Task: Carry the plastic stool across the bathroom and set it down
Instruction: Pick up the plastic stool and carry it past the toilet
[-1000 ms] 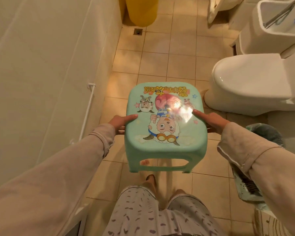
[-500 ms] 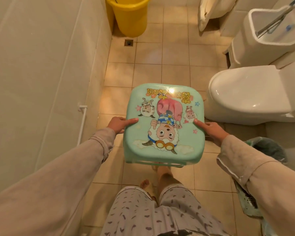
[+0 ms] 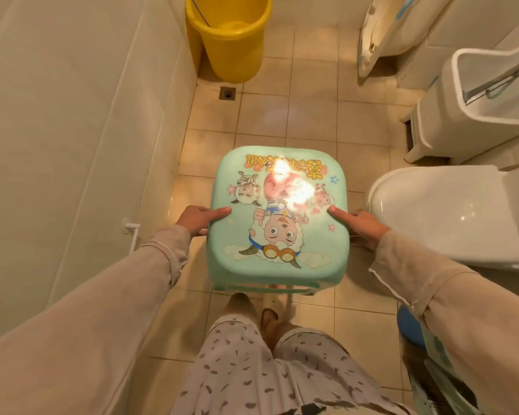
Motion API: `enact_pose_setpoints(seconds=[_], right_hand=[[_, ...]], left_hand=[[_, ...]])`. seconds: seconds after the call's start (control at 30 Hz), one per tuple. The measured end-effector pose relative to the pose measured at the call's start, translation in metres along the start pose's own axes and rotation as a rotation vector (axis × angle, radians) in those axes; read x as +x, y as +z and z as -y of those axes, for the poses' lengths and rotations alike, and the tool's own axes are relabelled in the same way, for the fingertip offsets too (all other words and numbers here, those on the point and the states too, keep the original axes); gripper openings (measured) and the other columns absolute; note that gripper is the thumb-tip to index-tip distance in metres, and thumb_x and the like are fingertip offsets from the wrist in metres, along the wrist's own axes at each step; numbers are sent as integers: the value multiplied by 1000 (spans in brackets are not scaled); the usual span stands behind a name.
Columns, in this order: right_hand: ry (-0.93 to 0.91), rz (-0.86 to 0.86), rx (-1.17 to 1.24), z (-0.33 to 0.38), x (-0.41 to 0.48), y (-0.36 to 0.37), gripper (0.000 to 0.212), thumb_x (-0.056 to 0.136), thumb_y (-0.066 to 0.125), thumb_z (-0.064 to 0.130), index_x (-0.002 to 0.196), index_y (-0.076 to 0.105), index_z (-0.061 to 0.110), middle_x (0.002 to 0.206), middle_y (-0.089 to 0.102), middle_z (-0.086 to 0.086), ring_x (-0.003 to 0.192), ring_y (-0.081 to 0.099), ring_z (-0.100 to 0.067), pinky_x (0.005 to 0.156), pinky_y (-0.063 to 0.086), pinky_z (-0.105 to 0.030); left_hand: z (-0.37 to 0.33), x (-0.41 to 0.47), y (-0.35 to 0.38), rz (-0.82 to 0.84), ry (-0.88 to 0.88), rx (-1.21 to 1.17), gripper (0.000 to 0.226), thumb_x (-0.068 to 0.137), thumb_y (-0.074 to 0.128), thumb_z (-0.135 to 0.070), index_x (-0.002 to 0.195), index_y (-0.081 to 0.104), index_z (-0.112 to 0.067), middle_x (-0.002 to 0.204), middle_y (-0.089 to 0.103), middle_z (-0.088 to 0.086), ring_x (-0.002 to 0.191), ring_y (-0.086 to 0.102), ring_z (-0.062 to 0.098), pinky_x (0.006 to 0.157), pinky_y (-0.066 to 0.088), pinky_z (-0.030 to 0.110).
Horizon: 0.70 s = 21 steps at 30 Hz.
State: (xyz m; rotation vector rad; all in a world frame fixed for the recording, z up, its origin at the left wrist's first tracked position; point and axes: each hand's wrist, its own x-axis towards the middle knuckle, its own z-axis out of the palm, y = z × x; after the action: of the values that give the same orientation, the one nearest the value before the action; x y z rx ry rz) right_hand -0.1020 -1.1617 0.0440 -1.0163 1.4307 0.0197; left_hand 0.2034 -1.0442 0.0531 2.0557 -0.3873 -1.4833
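Forward along the tiled floor goes the mint-green cartoon stool since a second ago, the yellow bucket and the floor drain now closer. Left hand and right hand grip the stool's opposite side edges, thumbs flat on the seat, fingers curled beneath. Glare covers part of the print between the thumbs. Ahead of the fingertips, the bucket stands against the wall; whether it holds anything cannot be told. Just outside the right fingers sits the closed white toilet, its lidless cistern beyond. Legs in patterned shorts stand behind the stool.
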Motion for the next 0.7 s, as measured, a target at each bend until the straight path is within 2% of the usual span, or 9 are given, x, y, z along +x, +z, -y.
enact_pose_setpoints(seconds=[0.03,0.1,0.2,0.27,0.37,0.4,0.5,0.7], right_hand=[[3,10,-11,7,5,-3,49,68,65,52,92,64,10,101,70,-10,94,67,-26,90,52,-37],[2,33,-22,20,12,-6,47,65,66,54,86,64,12,104,70,-11,98,66,-28,93,50,-40],[-2,41,-11,44,27,-11,57,51,67,60,83,63,14,94,72,-6,87,68,-21,73,53,-30],[-10,48,-12,64,41,-14,50,59,65,58,84,63,15,89,71,-1,79,68,-15,61,50,-21],[-2,23,19,98,69,-18,40,72,63,52,87,63,16,86,71,0,77,67,-15,59,50,-21],[9,5,25,111,78,-19,41,72,63,51,89,63,14,85,70,0,77,67,-16,60,51,-22],[33,-21,32,152,102,-22,42,72,63,51,87,64,12,83,71,-1,74,68,-16,54,51,-21],[23,-49,62,216,142,-30,41,75,61,50,87,65,11,89,71,-4,81,67,-20,65,51,-26]], left_hand=[[-7,5,-1,2,2,7,45,74,71,-29,106,62,2,118,63,16,90,58,20,72,47,25],[-21,17,-4,16,8,18,51,74,71,-29,112,59,3,119,63,15,94,57,21,72,46,25],[-44,38,-9,22,8,28,51,73,72,-29,111,60,3,120,63,15,96,57,21,77,46,28],[-62,56,-13,26,5,30,41,73,72,-29,102,63,-1,119,64,16,95,58,20,80,46,28],[-95,86,-21,56,9,27,23,75,70,-30,81,63,-9,116,65,16,86,61,19,73,48,24],[-106,97,-24,59,10,28,26,75,70,-30,85,65,-6,116,65,16,85,62,19,71,48,23],[-143,128,-36,58,-2,34,49,76,68,-31,111,62,3,119,64,18,93,60,24,77,47,28],[-218,183,-56,111,-15,76,51,76,69,-30,112,60,6,117,65,20,88,61,22,67,48,22]])
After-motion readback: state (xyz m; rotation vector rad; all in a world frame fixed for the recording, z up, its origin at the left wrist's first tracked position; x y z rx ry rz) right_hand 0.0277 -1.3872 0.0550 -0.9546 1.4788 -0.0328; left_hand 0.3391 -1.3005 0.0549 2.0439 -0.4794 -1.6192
